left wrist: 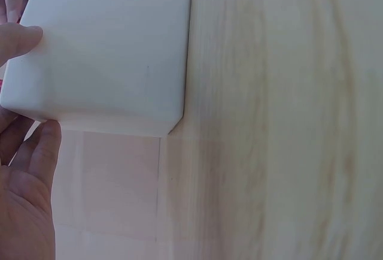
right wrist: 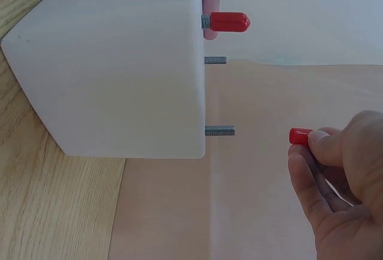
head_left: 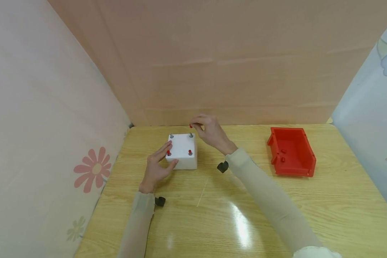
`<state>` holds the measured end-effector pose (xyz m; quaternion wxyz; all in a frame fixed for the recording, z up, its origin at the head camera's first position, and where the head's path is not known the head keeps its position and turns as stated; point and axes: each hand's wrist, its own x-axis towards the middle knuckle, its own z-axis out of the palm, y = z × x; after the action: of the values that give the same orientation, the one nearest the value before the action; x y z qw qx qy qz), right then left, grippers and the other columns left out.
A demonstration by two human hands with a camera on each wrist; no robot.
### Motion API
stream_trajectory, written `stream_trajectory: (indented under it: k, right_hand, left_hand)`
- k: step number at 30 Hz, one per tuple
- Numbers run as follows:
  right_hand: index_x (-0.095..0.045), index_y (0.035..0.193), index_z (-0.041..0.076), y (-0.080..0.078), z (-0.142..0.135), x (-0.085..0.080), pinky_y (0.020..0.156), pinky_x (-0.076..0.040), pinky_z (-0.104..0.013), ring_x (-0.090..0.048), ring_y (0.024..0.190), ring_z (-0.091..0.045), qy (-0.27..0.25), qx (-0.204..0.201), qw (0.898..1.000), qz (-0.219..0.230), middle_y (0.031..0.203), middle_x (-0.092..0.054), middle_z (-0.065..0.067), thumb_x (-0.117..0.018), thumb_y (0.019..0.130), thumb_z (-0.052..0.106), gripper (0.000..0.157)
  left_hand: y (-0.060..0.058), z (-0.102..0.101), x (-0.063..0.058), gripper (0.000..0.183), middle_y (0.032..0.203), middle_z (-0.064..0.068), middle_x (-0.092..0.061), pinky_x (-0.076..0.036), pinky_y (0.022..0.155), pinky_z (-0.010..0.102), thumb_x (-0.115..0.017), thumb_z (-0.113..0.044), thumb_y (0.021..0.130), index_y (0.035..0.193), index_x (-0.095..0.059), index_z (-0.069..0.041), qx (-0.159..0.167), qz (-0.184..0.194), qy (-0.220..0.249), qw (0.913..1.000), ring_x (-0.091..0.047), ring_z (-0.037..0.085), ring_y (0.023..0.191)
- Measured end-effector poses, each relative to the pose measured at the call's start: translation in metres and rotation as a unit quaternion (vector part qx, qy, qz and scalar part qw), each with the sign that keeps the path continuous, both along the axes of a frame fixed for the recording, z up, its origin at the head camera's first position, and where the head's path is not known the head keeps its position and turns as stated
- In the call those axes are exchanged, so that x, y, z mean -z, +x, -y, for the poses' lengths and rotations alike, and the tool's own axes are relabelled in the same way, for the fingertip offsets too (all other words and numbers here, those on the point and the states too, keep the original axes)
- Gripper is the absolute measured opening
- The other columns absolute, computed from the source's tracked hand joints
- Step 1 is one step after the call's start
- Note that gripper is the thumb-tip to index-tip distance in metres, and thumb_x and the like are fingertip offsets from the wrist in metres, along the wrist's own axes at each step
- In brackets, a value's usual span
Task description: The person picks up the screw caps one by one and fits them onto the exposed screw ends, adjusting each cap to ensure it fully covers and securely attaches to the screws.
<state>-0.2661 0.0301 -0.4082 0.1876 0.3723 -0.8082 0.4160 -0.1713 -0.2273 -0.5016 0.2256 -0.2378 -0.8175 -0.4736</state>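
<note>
A white block (head_left: 181, 144) stands on the table with threaded studs sticking up from its top corners. The two near studs wear red caps (right wrist: 230, 21); the two far ones, like this threaded stud (right wrist: 219, 130), are bare. My left hand (head_left: 155, 167) holds the block at its near-left corner, thumb on the front side and fingers along the left. In the right wrist view, my right hand (right wrist: 344, 173) pinches a red cap (right wrist: 298, 136) between thumb and fingertips. That cap is in line with a bare stud, apart from its tip.
To the right on the wooden table (head_left: 213, 208) sits a red bin (head_left: 295, 170) with a couple of small red caps (head_left: 283, 159) inside. A brown backdrop (head_left: 238, 86) rises just behind the block. Patterned cloth walls flank both sides.
</note>
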Motion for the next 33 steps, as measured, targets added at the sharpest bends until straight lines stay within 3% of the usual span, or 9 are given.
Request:
stream_trajectory:
  k: [3,7,16,28,33]
  right_hand:
    - [-0.082,0.105,0.001,0.0,0.0,0.001,0.087,-0.066,-0.033,-0.076,0.095,-0.023,0.0,-0.003,1.0,0.005,0.105,-0.079,-0.011,-0.068,0.102,-0.002,0.015]
    - [-0.082,0.105,0.001,0.001,-0.001,0.002,0.086,-0.066,-0.033,-0.076,0.095,-0.023,-0.005,-0.003,1.0,0.011,0.106,-0.079,-0.011,-0.068,0.102,-0.002,0.015]
    - [-0.083,0.105,0.001,0.001,0.0,0.005,0.085,-0.066,-0.033,-0.076,0.093,-0.023,0.0,0.004,1.0,0.005,0.105,-0.079,-0.011,-0.069,0.102,-0.003,0.015]
    - [-0.083,0.106,0.001,0.002,0.001,0.01,0.084,-0.066,-0.033,-0.077,0.094,-0.023,0.002,0.006,1.0,0.02,0.107,-0.079,-0.011,-0.07,0.102,-0.002,0.014]
    - [-0.083,0.106,0.001,0.002,0.001,0.013,0.085,-0.066,-0.034,-0.077,0.095,-0.024,0.001,0.003,1.0,0.021,0.106,-0.079,-0.011,-0.07,0.102,-0.001,0.014]
  left_hand:
    - [-0.005,0.003,0.009,0.061,0.151,0.027,-0.059,-0.047,0.108,0.014,-0.088,0.009,0.081,0.137,-0.065,0.013,-0.002,0.006,0.002,1.0,-0.056,0.048,0.141]
    - [-0.01,0.009,0.018,0.064,0.153,0.021,-0.06,-0.05,0.107,0.018,-0.09,0.005,0.081,0.14,-0.066,0.007,-0.002,0.007,-0.006,1.0,-0.057,0.043,0.141]
    - [-0.01,0.012,0.017,0.062,0.157,0.012,-0.058,-0.052,0.108,0.025,-0.088,-0.007,0.088,0.145,-0.065,-0.001,0.011,0.02,-0.01,0.9997,-0.055,0.035,0.145]
    - [-0.009,0.008,0.018,0.064,0.153,0.021,-0.06,-0.052,0.106,0.021,-0.09,0.004,0.081,0.14,-0.067,0.006,0.0,0.01,-0.008,0.9999,-0.058,0.043,0.14]
    - [-0.003,0.002,0.009,0.061,0.151,0.026,-0.06,-0.05,0.107,0.02,-0.088,0.008,0.081,0.137,-0.066,0.012,-0.005,0.006,-0.007,0.9999,-0.057,0.047,0.139]
